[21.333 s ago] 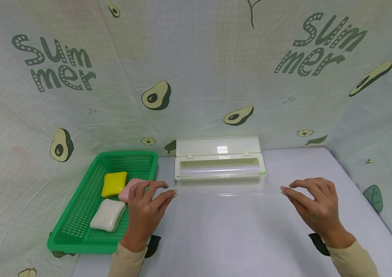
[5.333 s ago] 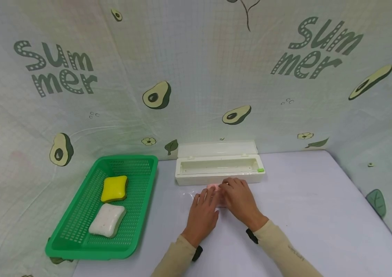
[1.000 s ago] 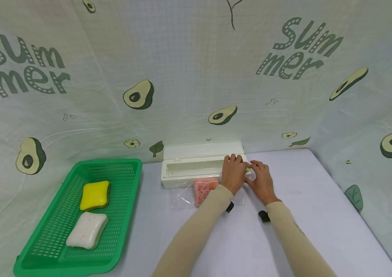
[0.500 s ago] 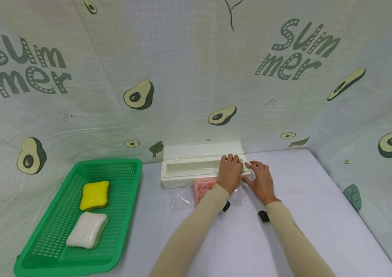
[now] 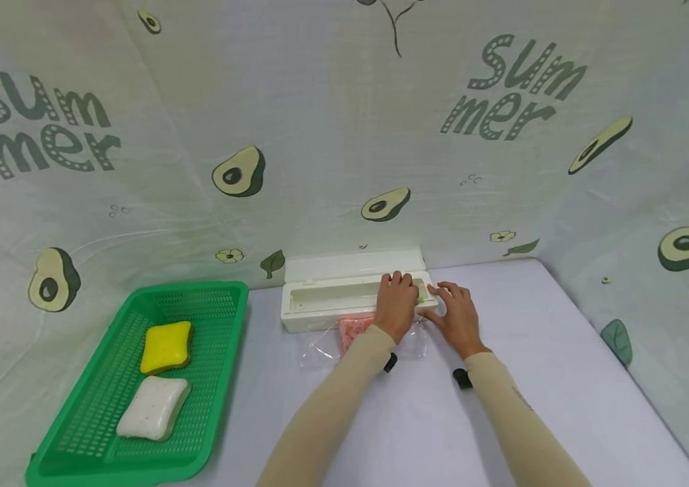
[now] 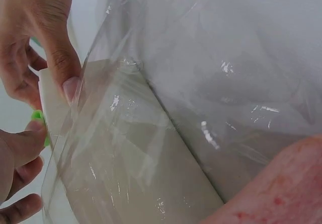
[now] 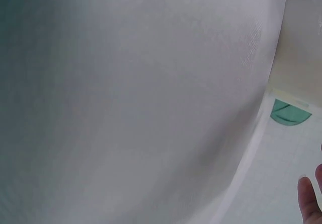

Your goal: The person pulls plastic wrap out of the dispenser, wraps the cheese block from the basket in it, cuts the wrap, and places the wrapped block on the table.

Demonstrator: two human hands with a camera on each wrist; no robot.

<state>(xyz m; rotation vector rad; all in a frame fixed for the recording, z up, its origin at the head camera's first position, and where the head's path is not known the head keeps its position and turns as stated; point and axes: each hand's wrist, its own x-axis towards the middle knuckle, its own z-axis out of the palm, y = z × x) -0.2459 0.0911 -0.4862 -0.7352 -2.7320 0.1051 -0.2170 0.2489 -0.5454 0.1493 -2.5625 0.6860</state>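
In the head view my left hand (image 5: 396, 306) bends over the front rim of the white cling film box (image 5: 326, 297). Its thumb and fingers pinch a small green slide cutter (image 6: 38, 116), clearest in the left wrist view. My right hand (image 5: 457, 318) grips the right end of the box, thumb against its front. Clear cling film (image 6: 211, 73) hangs from the front rim. In front of the box, a pink, red-flecked pillow-shaped block (image 5: 353, 330), perhaps soap or a sponge, lies with the film, partly hidden by the left forearm. The right wrist view shows only some fingertips (image 7: 308, 199).
A green perforated basket (image 5: 223, 406) stands on the left, holding a yellow pillow-shaped block (image 5: 166, 346) and a white one (image 5: 153, 407). The box lid (image 5: 357, 262) is raised against the patterned cloth behind. Pale table surface (image 5: 417, 426) extends in front.
Over the last second my left hand and the green cutter have slid left along the box rim. The right hand stays at the box end. Much earlier, the pink block was in the basket.
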